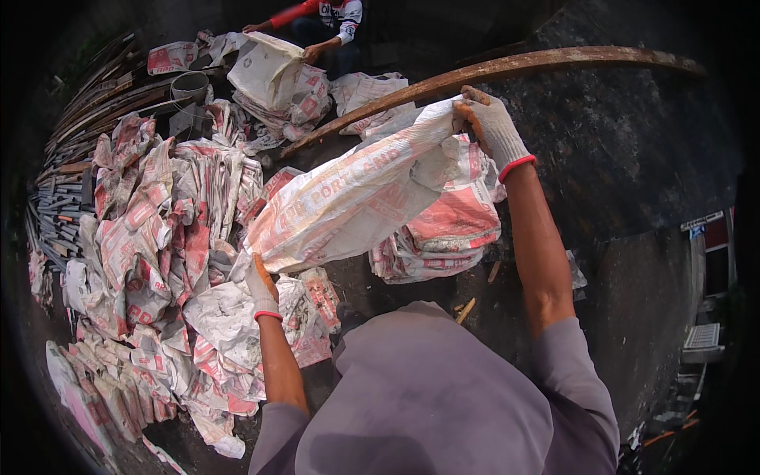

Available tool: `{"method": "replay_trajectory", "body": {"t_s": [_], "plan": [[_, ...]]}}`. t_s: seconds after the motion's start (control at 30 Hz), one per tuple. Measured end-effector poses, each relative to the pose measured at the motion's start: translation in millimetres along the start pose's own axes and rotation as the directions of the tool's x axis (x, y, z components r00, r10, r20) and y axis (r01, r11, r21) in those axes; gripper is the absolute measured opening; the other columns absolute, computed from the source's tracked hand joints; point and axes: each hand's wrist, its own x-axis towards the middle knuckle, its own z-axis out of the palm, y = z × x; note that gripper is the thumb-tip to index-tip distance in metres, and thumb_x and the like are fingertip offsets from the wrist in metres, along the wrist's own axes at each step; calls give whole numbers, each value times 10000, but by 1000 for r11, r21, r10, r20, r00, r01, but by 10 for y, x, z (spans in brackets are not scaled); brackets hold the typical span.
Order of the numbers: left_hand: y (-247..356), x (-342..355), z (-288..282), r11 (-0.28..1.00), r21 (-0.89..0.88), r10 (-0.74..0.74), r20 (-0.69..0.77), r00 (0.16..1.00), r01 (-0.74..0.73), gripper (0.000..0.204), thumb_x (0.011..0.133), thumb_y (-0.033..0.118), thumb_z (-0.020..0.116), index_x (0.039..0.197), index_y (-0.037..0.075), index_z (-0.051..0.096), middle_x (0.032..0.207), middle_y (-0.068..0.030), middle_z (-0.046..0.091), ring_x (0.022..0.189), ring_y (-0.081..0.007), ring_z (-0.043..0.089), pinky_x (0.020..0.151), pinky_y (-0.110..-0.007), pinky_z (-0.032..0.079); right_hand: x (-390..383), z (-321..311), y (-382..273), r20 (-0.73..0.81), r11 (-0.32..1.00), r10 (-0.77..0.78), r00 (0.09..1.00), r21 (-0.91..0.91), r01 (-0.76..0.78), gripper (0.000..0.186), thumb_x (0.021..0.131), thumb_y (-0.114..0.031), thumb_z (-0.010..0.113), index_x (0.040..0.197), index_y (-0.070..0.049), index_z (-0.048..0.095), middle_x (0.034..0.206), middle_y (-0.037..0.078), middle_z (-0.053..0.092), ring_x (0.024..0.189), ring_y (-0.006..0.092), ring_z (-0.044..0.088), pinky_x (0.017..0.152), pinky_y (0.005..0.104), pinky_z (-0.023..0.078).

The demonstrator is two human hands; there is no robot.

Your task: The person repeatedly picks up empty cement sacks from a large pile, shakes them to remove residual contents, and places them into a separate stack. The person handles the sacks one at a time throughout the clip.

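- Head view: a printed cement sack (348, 190) spans the gap between the two gloved hands, one corner in the fingers of each.
- Right hand (492, 131): the fingers curl over the sack's far corner and pinch it against the thumb, at the end of an outstretched arm.
- Left hand (263, 293): thumb and fingers appear to pinch the near corner, lower and closer to the body.
- Reason for the hold: gripping opposite ends probably keeps the limp fabric stretched and flat.
- Below the right fingers: a stack of flattened sacks (459, 229), layered with edges roughly aligned, presumably to keep them compact.
- Left of the left fingers: a loose heap of crumpled sacks (142, 229), apparently unsorted.
- Beyond the right fingers: a long wooden beam (507, 67); farther off to its left, a co-worker's hands (317, 51) hold up another sack (265, 71).
- Hidden: the left fingertips behind the sack, and part of the stack beneath it.
- Cut off: the co-worker's head, above the upper edge.
- Hard to make out: the dark rim, and whether the held sack is torn.
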Motion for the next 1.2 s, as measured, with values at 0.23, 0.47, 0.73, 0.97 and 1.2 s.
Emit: {"method": "replay_trajectory", "body": {"t_s": [0.23,0.47,0.73,0.97,1.2], "plan": [[246,-602,750,956,-233,-78,380,922,177,389,988,395,536,1039,19,621,845,-36,634,612,-125,583,552,-286,478,19,-1369,190,-232,987,-137,963,53,153,513,855,-63,696,1333,19,528,1137,83,640,1001,179,617,905,266,476],[-178,-1467,1713,888,166,-444,550,707,429,400,956,272,588,1174,-63,575,961,-122,682,799,-186,693,583,-247,512,-51,-2744,2139,-503,971,41,863,-185,-154,76,787,1,603,858,-25,613,742,9,573,604,95,516,523,252,405],[-804,-1750,2294,489,852,-570,473,672,-185,522,847,392,583,1165,-22,592,916,-144,656,850,-238,620,762,-352,474,93,-3223,4397,-574,604,379,726,-441,-664,229,849,-203,552,955,-29,655,905,216,690,858,367,677,730,438,521],[-463,-1556,2588,488,871,-396,273,877,-51,534,896,363,586,1237,-46,547,924,-229,661,841,-337,644,755,-390,483,-104,-3326,5270,-584,594,472,661,-343,-728,218,831,-200,540,898,-11,628,859,236,671,824,378,672,710,443,508],[300,-873,3926,576,718,14,470,883,-391,758,879,388,662,1395,-87,374,1361,-255,507,1240,-375,518,1013,-369,419,-423,-3249,5620,-573,761,596,563,181,-623,78,794,-83,568,809,-6,572,659,100,595,539,199,572,527,347,449]]}}
